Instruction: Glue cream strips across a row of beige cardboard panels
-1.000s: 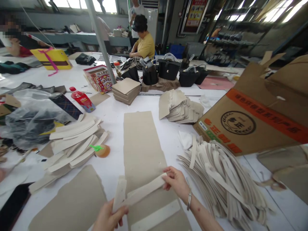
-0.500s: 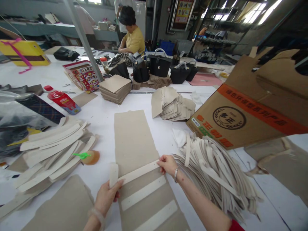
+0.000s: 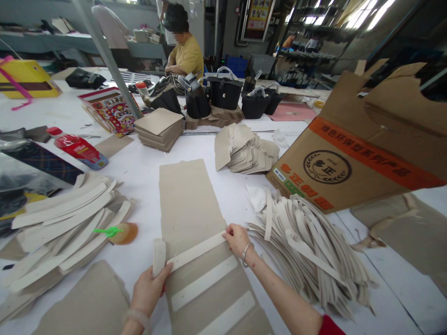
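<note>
A long greyish-beige board (image 3: 188, 200) lies on the white table in front of me. Across it stretches a pale strip (image 3: 197, 251), pinched at its right end by my right hand (image 3: 239, 242). My left hand (image 3: 150, 288) grips the strip's left end at the board's left edge. Another pale strip piece (image 3: 159, 257) sticks up from the same left hand; whether it is separate cannot be made out. Two more pale strips lie across the board nearer to me, the closer one (image 3: 228, 316) running out of view.
Right of the board lies a heap of pale strips (image 3: 314, 251), with a cardboard box (image 3: 328, 167) behind it. Curved strips (image 3: 66, 223) and a glue bottle with green nozzle (image 3: 124, 233) lie left. Stacked boards (image 3: 159, 130), black handbags (image 3: 223, 93) and a person in yellow (image 3: 188, 53) are beyond.
The view has shifted slightly, so most things sit a little further left. Both hands keep their hold on the strip, which stays in about the same place on the board.
</note>
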{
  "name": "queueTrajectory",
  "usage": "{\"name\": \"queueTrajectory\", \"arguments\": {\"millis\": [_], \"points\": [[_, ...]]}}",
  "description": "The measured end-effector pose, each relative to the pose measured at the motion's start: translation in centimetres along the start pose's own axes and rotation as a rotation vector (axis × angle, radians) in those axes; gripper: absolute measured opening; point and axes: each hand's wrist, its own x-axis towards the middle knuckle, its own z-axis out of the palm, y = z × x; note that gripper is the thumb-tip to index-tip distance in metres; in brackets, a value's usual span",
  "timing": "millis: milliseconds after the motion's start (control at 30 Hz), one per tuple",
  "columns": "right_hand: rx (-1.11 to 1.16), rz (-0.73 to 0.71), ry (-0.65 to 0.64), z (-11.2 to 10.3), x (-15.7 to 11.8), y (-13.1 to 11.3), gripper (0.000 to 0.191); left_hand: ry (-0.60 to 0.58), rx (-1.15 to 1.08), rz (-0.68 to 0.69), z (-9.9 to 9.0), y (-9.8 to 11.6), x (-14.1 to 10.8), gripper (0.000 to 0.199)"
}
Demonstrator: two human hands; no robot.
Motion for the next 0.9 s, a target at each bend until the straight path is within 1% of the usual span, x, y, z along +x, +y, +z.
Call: {"name": "queueTrajectory", "arguments": {"millis": [100,200,367,500,633,733,900], "points": [[-0.041,-0.02,0.013,0.1,0.0,0.1,0.012,0.008,0.02,0.012,0.2,-0.4,0.4,0.045],[-0.072,-0.037,0.015,0.3,0.0,0.3,0.013,0.012,0.008,-0.005,0.4,-0.7,0.7,0.044],[-0.112,-0.051,0.021,0.3,0.1,0.4,0.013,0.017,0.013,-0.001,0.6,-0.9,0.9,0.043],[-0.133,-0.058,0.021,0.3,0.1,0.3,0.013,0.033,0.044,0.011,0.5,-0.6,0.8,0.041],[-0.135,-0.069,-0.004,0.4,0.0,0.4,0.015,0.047,-0.01,0.046,0.5,0.1,0.2,0.032],[-0.127,-0.078,-0.032,0.6,0.2,0.8,0.016,0.077,-0.025,0.04,0.5,0.5,-0.1,0.028],[-0.136,-0.083,-0.057,0.7,0.3,1.0,0.017,0.113,-0.013,0.038,0.7,0.3,0.0,0.027]]}}
